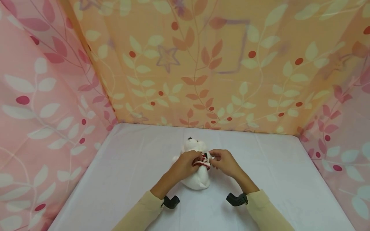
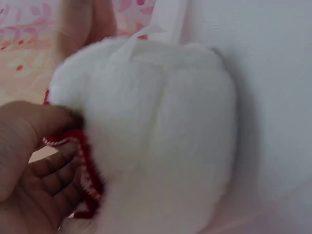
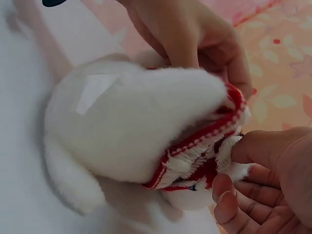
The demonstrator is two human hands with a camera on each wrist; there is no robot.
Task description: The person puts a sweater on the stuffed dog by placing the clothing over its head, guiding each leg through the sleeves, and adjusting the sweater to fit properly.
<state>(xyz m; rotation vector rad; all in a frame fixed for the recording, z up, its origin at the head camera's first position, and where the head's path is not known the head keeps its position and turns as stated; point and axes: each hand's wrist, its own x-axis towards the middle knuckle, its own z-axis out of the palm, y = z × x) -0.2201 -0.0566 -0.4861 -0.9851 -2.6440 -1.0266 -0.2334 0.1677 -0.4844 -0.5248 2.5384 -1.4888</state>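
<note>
A white plush bear sits on the white table with its dark nose tipped upward. Round its upper body is a small red and white knitted sweater, its hem bunched above the belly. My left hand holds the sweater's edge at one side, thumb tucked by the red trim in the left wrist view. On the other side my right hand pinches a white knitted part of the sweater between thumb and fingers. In the right wrist view, a pale tag lies against the bear's fur. My hands hide part of the sweater.
The white-covered table spreads around the bear. A yellow-orange leaf-patterned curtain hangs behind it, with pink patterned cloth on the left and more on the right. Dark wrist devices sit at both cuffs.
</note>
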